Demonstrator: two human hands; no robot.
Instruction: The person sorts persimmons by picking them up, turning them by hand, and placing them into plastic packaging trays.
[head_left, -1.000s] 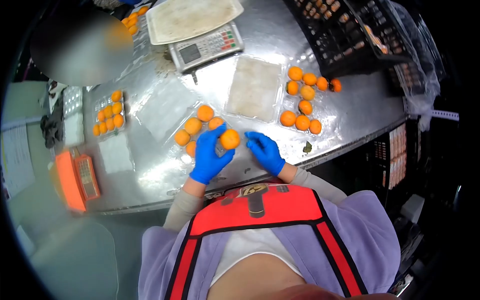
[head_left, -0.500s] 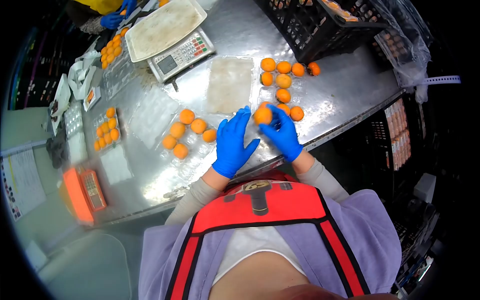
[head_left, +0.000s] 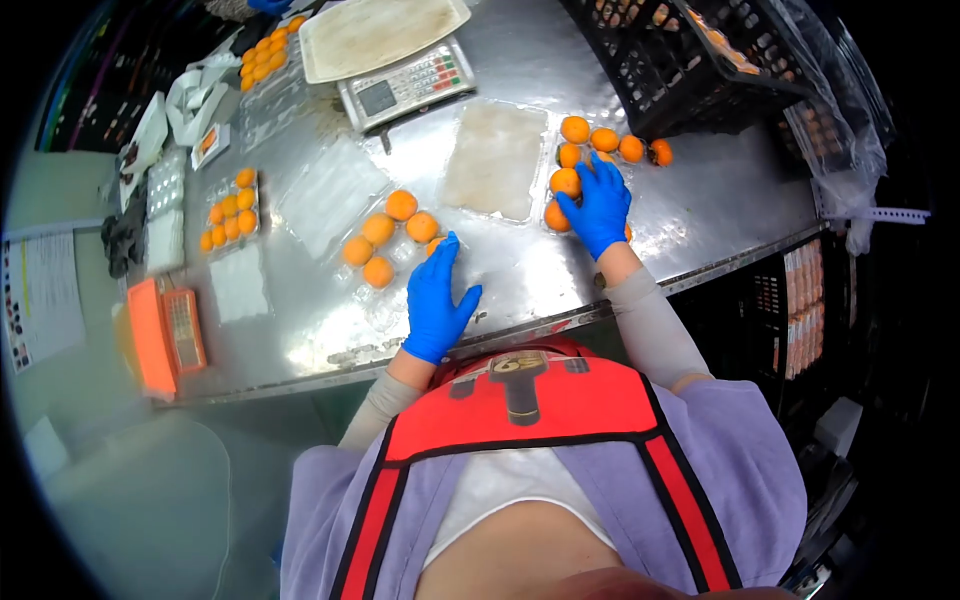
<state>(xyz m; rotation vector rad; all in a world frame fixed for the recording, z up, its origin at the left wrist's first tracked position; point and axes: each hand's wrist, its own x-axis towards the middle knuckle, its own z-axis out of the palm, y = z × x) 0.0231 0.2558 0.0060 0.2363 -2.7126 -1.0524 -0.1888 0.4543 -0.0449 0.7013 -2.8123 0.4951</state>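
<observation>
Six round orange fruits (head_left: 378, 228) sit in a clear plastic tray (head_left: 405, 262) on the shiny metal table (head_left: 330, 320), right in front of the person in the red apron (head_left: 515, 405). The left hand (head_left: 437, 310), in a snug blue glove, has its fingers stretched out at the fruit nearest it, thumb spread well away; it isn't gripping anything. The right hand (head_left: 602, 210), gloved the same, reaches over a second clear plastic tray (head_left: 551, 170), palm down and fingers curved among the orange fruits there. From where I stand the glove covers what lies beneath, so I can't tell whether it has hold of one or is just touching.

Between the two trays, a bit farther back, lies a flat beige rectangular mat (head_left: 495, 158). Beyond it stands a grey digital scale (head_left: 408, 85) with a worn cream pan (head_left: 385, 35). A redder fruit (head_left: 660, 152) rests near a black slatted plastic crate (head_left: 680, 75). Over on the left, a third filled tray sits behind a bright orange device (head_left: 150, 340).
</observation>
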